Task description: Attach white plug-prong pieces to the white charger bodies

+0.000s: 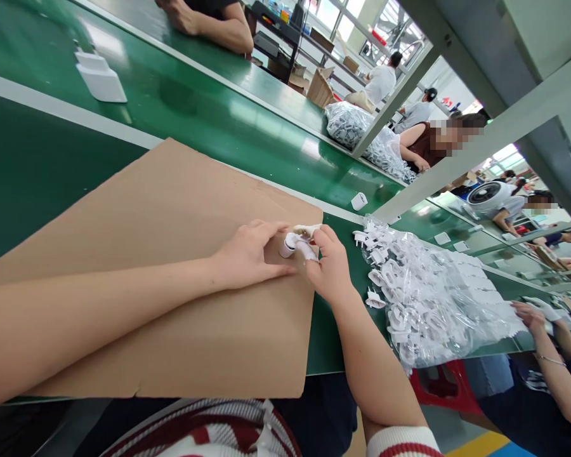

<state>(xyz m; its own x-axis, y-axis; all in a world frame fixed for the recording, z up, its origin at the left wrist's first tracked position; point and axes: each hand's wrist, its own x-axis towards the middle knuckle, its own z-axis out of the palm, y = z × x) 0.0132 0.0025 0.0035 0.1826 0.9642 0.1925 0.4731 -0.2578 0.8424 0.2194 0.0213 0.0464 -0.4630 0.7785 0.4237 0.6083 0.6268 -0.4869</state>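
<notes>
My right hand point(330, 263) is closed at the right edge of the brown cardboard sheet point(209, 209), with thumb and forefinger pinching. Between them is a small white plastic piece point(287, 246) with a rounded end. White, stained material point(306, 230) lies at those fingertips; whether it is finger covers or a cloth I cannot tell. My left hand point(250, 254) curves around the piece's left side, thumb and fingers apart, with a gap between it and the piece. Its other fingers are partly hidden. Right of my hands, white plug parts point(409, 279) lie heaped in clear plastic.
Beyond the cardboard, a green belt point(209, 127) carries a white charger point(99, 76) and a smaller white block point(359, 201). A metal post point(400, 108) rises at right. Co-workers sit opposite; a co-worker's hand point(530, 315) touches the heap's far right end.
</notes>
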